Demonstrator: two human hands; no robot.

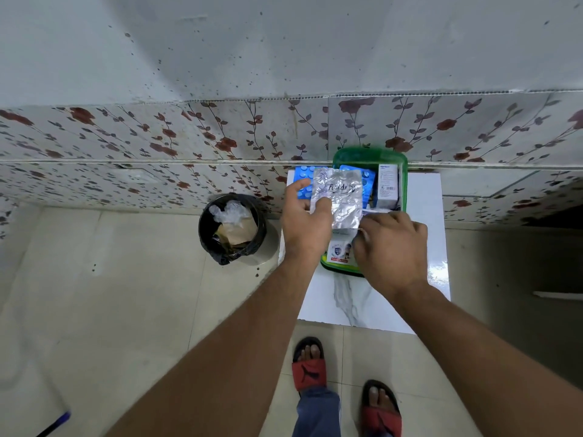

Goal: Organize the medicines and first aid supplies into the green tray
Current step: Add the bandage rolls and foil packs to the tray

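A green tray (369,154) sits on a small white marble-patterned table (432,222) against the tiled wall. My left hand (304,223) holds a silver foil pill strip (342,197) above the tray's left side, together with a blue blister pack (303,181) behind it. My right hand (392,244) rests over the tray's near half, fingers pinching the strip's lower edge. In the tray lie another blue blister pack (367,181), a white medicine box (387,186) standing at the right, and a white packet with a shield logo (339,252) at the near end.
A black-lined waste bin (232,230) with crumpled plastic and paper stands on the floor left of the table. The floral tiled wall runs right behind the tray. My feet in red sandals (307,364) stand before the table. A blue-tipped stick (55,424) lies at bottom left.
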